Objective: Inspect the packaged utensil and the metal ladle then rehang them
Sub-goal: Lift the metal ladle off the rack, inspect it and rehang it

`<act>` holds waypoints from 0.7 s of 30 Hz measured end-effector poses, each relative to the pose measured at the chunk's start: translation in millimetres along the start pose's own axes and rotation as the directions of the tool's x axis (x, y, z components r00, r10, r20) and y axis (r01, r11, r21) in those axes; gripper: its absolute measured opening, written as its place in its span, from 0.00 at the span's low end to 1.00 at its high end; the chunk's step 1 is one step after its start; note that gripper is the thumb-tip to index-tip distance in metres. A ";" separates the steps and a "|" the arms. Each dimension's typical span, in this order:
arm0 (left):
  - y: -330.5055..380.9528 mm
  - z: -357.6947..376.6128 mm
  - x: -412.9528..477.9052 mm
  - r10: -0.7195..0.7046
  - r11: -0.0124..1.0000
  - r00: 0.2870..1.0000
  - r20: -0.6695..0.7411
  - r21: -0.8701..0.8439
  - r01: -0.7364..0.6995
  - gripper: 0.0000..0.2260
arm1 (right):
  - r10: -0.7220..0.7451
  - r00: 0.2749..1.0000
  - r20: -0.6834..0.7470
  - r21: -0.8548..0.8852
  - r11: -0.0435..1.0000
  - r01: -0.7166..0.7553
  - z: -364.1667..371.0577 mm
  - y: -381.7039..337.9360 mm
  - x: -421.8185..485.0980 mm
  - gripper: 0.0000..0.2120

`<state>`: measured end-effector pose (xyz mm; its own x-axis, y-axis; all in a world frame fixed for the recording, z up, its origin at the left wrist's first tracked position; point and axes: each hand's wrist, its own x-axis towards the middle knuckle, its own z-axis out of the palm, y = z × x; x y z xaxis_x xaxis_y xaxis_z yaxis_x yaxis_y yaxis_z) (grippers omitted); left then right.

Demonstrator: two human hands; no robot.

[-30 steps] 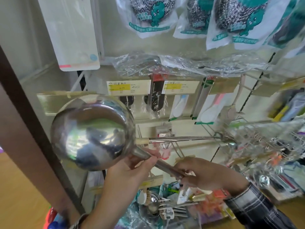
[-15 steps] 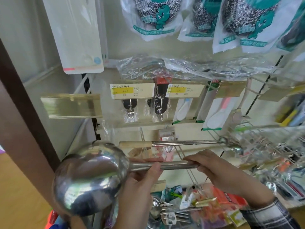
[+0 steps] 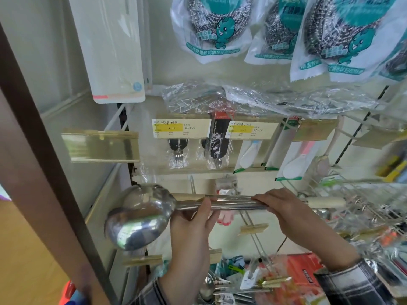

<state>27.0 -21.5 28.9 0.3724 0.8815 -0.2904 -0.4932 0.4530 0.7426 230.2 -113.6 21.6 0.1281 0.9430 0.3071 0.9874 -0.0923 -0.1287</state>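
before the display rack (image 3: 253,170), both hands grip the ladle (image 3: 141,216).

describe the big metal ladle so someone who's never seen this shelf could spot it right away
Look at the shop's hanging display wall, below the two yellow price tags. The metal ladle lies level there, its handle gripped by the left hand and right hand. Its large mirror-bright round bowl, at the left end, dwarfs everything nearby.

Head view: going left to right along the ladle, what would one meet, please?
Round shiny steel ladle bowl → left hand under the steel handle → right hand gripping over it → pale wooden handle end.
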 end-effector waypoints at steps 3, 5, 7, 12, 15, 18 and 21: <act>-1.1 7.7 14.7 -0.014 0.998 1.000 0.005 0.059 0.014 0.09 | 0.045 0.999 -0.013 -0.051 0.998 -0.046 3.3 11.8 16.1 0.30; -1.5 10.9 25.1 -0.052 0.995 0.999 -0.005 0.090 0.052 0.05 | 0.063 0.998 -0.013 -0.075 0.995 -0.063 4.4 19.7 26.0 0.32; 0.2 14.3 37.7 -0.092 0.993 0.996 0.004 0.075 0.091 0.04 | 0.055 0.998 0.002 -0.103 0.993 -0.054 7.0 27.6 36.9 0.32; 7.3 28.4 77.5 -0.231 0.973 0.973 -0.014 -0.002 0.231 0.09 | 0.034 0.998 0.058 -0.123 0.992 -0.026 20.8 46.9 71.4 0.29; 9.6 38.9 97.6 -0.223 0.974 0.975 -0.015 -0.036 0.223 0.11 | 0.072 0.993 0.098 -0.108 0.992 -0.061 29.3 55.2 91.3 0.30; 5.2 44.7 119.4 -0.210 0.976 0.977 -0.034 -0.063 0.208 0.12 | 0.098 0.986 0.137 -0.071 0.993 -0.089 42.5 64.8 105.6 0.30; 0.1 47.2 139.8 -0.203 0.979 0.977 -0.070 -0.047 0.200 0.13 | 0.103 0.984 0.148 -0.057 0.994 -0.096 52.6 72.0 117.1 0.30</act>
<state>116.1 95.5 16.9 0.4086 0.7781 -0.4771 -0.4449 0.6262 0.6403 311.4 7.0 -1.3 0.2139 0.9654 0.1490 0.9743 -0.1998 -0.1039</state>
